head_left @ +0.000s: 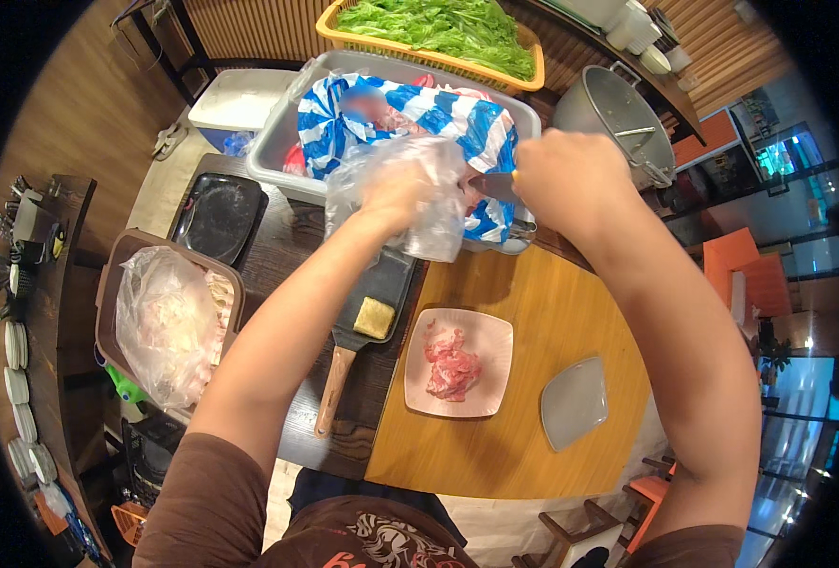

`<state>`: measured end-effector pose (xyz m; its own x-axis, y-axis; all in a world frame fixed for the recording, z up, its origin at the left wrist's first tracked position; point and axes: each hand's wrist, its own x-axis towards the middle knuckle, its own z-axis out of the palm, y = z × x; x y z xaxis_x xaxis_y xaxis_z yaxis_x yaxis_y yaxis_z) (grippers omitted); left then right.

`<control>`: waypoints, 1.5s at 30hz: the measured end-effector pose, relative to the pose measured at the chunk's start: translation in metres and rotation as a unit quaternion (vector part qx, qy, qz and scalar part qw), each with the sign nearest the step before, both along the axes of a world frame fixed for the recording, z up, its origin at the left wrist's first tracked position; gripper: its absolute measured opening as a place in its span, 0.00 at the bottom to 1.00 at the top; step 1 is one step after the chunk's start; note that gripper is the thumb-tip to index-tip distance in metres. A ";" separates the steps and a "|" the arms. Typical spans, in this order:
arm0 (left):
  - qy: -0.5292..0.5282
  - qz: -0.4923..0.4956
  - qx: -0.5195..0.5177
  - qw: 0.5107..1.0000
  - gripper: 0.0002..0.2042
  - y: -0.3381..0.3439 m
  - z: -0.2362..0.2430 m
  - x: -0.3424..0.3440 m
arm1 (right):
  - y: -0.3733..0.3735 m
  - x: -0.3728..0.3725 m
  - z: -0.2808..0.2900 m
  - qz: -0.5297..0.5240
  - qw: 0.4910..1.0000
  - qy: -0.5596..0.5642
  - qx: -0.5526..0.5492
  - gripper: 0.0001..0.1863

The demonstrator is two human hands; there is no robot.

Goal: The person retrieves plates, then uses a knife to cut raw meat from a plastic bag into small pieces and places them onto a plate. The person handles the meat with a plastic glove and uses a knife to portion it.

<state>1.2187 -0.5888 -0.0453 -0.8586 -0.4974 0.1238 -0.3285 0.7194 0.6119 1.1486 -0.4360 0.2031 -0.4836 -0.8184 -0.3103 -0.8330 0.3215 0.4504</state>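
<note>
My left hand (398, 197) is closed on a crumpled clear plastic bag (438, 237), its fingers partly hidden by the plastic. The bag is over the near side of a grey plastic tub (273, 151). Inside the tub, a blue-and-white striped bag (419, 99) lies spread around raw meat (396, 120). My right hand (571, 175) is a fist around a metal utensil with a flat, blade-like end (497, 186); its exact kind is unclear. That end points left at meat beside the bag. Nearer me, a square white plate (485, 398) holds pink raw meat slices (454, 369).
A grey dish (575, 402) lies right of the plate. To the left are a pan (381, 275) with a yellow block (374, 318), a black tray (216, 218) and a brown tub (107, 312) with bagged food. Behind stand a lettuce basket (334, 38) and a large pot (599, 104).
</note>
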 end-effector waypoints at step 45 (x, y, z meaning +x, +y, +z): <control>-0.105 -0.101 0.152 0.978 0.31 -0.011 0.000 -0.010 | -0.100 -0.033 0.005 -0.095 0.964 -0.054 0.241 0.21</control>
<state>1.2092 -0.5996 -0.0454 -0.9335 -0.3017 -0.1937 -0.3406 0.5773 0.7421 1.1157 -0.5363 0.2080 -0.5542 -0.4661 -0.6897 -0.8300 0.2467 0.5002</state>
